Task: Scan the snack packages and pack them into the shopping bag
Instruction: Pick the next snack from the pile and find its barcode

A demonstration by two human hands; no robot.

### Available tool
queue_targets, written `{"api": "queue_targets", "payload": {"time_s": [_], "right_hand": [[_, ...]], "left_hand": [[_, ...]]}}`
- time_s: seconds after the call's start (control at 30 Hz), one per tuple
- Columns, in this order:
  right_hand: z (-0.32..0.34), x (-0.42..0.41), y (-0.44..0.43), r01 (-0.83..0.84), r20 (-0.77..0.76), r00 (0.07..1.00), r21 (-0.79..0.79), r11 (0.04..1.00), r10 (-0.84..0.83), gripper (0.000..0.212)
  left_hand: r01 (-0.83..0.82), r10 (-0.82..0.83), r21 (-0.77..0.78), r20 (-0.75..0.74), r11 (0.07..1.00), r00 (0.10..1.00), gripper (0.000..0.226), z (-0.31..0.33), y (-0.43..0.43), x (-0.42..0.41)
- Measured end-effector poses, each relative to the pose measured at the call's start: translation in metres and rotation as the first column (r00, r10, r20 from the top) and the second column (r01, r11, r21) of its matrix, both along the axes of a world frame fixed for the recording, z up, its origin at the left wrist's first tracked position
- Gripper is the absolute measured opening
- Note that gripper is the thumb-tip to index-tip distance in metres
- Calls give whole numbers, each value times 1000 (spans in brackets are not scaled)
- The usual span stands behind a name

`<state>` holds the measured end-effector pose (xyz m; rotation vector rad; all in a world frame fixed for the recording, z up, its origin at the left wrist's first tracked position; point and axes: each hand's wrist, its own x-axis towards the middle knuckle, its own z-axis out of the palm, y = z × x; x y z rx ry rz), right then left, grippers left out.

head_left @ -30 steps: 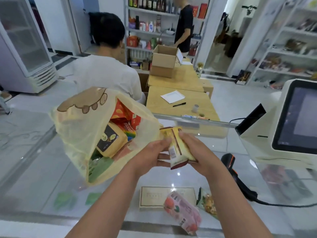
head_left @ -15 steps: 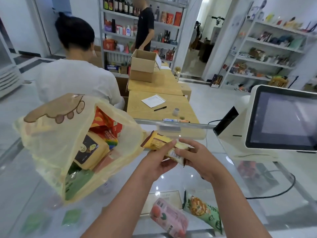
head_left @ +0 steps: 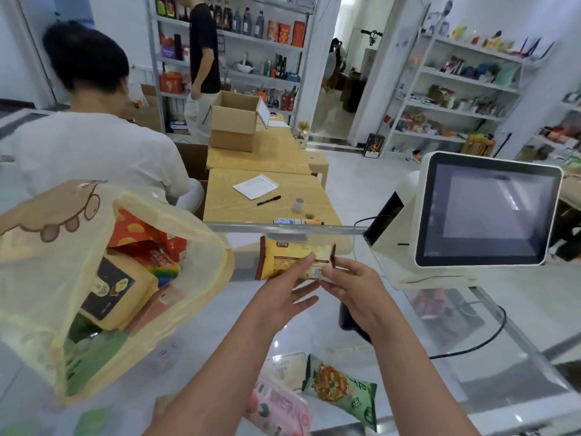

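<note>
Yellow packet: a yellow snack package [head_left: 290,258] with brown ends, held level above the glass counter [head_left: 440,325], just right of the bag mouth.
Left hand: the left hand [head_left: 283,297] supports the packet from below, fingers nearly straight, forefinger laid along its front face.
Right hand: the right hand [head_left: 352,286] pinches the packet's right end between thumb and curled fingers.
Bag: a yellow shopping bag [head_left: 63,278] stands left of the fingers, mouth open, boxes and packets inside.
Below the wrists: a pink package [head_left: 279,410] and a green package [head_left: 339,391] lie on the glass.
Beyond the right fingers: a checkout screen [head_left: 487,212].
</note>
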<state>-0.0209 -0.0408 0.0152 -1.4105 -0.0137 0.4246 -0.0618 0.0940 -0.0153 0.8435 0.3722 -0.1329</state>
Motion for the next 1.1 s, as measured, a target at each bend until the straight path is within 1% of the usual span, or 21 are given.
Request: {"api": "queue_targets", "payload": {"time_s": [0.07, 0.13, 0.17, 0.2, 0.23, 0.27, 0.33, 0.4, 0.43, 0.47, 0.5, 0.57, 0.6, 0.7, 0.73, 0.8, 0.87, 0.9, 0.97, 1.03, 1.1], "right_hand": [[1, 7, -6, 45, 27, 999, 25, 999, -45, 26], [1, 12, -13, 78, 84, 994, -34, 996, -75, 24], [2, 15, -18, 67, 124, 991, -80, 995, -56, 22], [4, 18, -22, 29, 163, 987, -137, 990, -6, 20], [6, 20, -25, -28, 190, 979, -202, 979, 67, 19], [8, 21, -27, -85, 204, 968, -271, 959, 144, 19], [10, 22, -24, -150, 229, 939, -393, 907, 255, 21], [8, 22, -18, -143, 290, 905, -483, 864, 312, 22], [7, 22, -16, -130, 315, 893, -502, 855, 320, 21], [6, 21, -15, -122, 326, 892, -495, 860, 314, 19], [5, 22, -16, -125, 320, 901, -459, 879, 295, 16], [2, 25, -20, -137, 262, 933, -376, 917, 247, 11], [0, 26, -22, -125, 232, 948, -363, 923, 220, 12], [-13, 35, -34, -48, 202, 966, -463, 885, 158, 19], [-18, 38, -40, -25, 211, 963, -545, 838, 166, 17], [-28, 41, -57, -2, 200, 951, -760, 650, 237, 11], [-37, 39, -72, -46, 88, 947, -914, 403, 309, 33], [-43, 36, -77, -96, 15, 945, -942, 320, 328, 43], [-57, 29, -79, -152, -57, 937, -955, 256, 343, 57], [-75, 24, -79, -60, 18, 938, -975, 213, 347, 71], [-89, 23, -78, 63, 113, 924, -987, 146, 364, 73]], "left_hand": [[-19, 23, -66, 72, 998, 997, 32, 0, 8, 2], [-95, 107, -81, 172, 992, 979, 38, -4, 23, 4], [-140, 142, -26, 203, 990, 969, 40, -5, 31, 5], [-191, 170, 77, 218, 979, 961, 46, -7, 39, 6], [-230, 177, 232, 228, 945, 957, 53, -9, 47, 7], [-236, 138, 422, 250, 875, 958, 58, -10, 51, 9], [-113, -108, 754, 237, 647, 965, 54, -8, 50, 16], [35, -329, 890, 131, 454, 935, 50, -2, 34, 23], [78, -369, 907, 88, 413, 925, 46, 0, 26, 26], [101, -371, 906, 66, 412, 926, 41, -1, 19, 28], [118, -356, 875, 66, 470, 932, 37, -5, 14, 29], [166, -336, 757, 74, 632, 939, 32, -13, 8, 28], [192, -339, 715, 67, 672, 939, 30, -17, 6, 27], [202, -326, 681, 57, 704, 944, 28, -32, 2, 28], [203, -319, 690, 43, 695, 947, 28, -36, 1, 30], [234, -329, 711, -3, 664, 944, 34, -44, -2, 34], [261, -327, 712, -46, 652, 944, 43, -52, -5, 40], [259, -311, 708, -58, 657, 949, 46, -55, -7, 44], [253, -281, 701, -78, 667, 957, 49, -60, -11, 51], [281, -275, 702, -126, 654, 953, 51, -66, -15, 57], [315, -270, 711, -180, 629, 946, 54, -75, -20, 62]]}}
